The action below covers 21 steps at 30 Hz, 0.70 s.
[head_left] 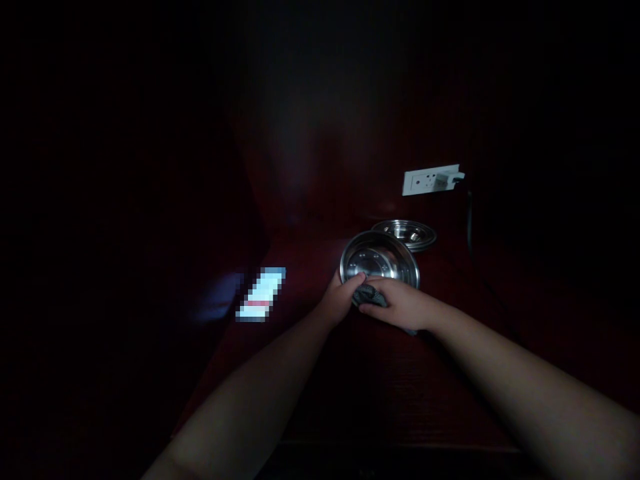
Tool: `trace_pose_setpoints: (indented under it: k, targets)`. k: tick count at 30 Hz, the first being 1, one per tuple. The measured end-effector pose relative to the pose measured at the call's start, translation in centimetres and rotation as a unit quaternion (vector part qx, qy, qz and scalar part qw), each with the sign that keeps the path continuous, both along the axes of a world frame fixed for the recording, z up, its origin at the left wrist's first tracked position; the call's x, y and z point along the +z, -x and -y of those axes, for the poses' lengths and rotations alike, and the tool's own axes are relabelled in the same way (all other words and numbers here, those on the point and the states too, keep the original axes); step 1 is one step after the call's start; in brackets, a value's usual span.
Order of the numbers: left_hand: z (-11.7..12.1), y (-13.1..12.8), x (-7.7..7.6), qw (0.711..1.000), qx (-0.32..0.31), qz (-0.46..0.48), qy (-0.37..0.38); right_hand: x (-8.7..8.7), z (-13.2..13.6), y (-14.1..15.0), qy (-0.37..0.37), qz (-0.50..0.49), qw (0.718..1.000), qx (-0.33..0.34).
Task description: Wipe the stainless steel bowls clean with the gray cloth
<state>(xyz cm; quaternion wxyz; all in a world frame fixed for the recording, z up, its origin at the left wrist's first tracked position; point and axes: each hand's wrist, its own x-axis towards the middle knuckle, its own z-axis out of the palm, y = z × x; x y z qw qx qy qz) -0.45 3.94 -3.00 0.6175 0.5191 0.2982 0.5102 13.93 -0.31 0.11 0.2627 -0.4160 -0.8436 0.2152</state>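
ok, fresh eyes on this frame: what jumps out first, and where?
Probably the bright pixelated rectangle left of centre, glaring against the dark red table. Next, the shiny metal bowl near the middle, held by the left hand, with the right hand gripping a grey cloth at its near side. Then the white socket plate, above and right of the bowl.

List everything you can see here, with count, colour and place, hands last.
Bowl: one, silvery metal, between the hands, opening tilted toward the camera.
Cloth: one, dark grey, bunched at the bowl's near side.
Metal dish: at least one, silvery, behind the bowl.
Lit screen: one, whitish-blue, blurred, left of the bowl.
Socket panel: one, white, back right.
Plug: one, pale, in the panel.
Cable: one, dark, below the plug.
Table: one, dark red, underneath.
Left hand: one, on the bowl.
Right hand: one, on the cloth.
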Motion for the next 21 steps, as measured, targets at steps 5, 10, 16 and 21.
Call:
trace_pose_setpoints:
  k: [5, 10, 16, 21]
  targets:
    - [-0.05, 0.04, -0.17, 1.000, -0.009, -0.003, 0.000, 0.28, 0.21, 0.10, -0.009, -0.004, 1.000, 0.021]
    - [-0.07, 0.00, -0.17, 1.000, -0.007, 0.011, 0.014, 0.56, 0.31, -0.15, 0.020, 0.003, 0.998, 0.056]
    - [-0.15, 0.10, -0.20, 0.999, 0.002, 0.014, 0.035, 0.38, 0.07, -0.73, 0.038, 0.030, 0.998, 0.048]
    - [-0.06, 0.06, 0.03, 0.999, 0.029, 0.019, 0.038, 0.25, 0.18, -0.29, -0.003, -0.017, 0.995, 0.094]
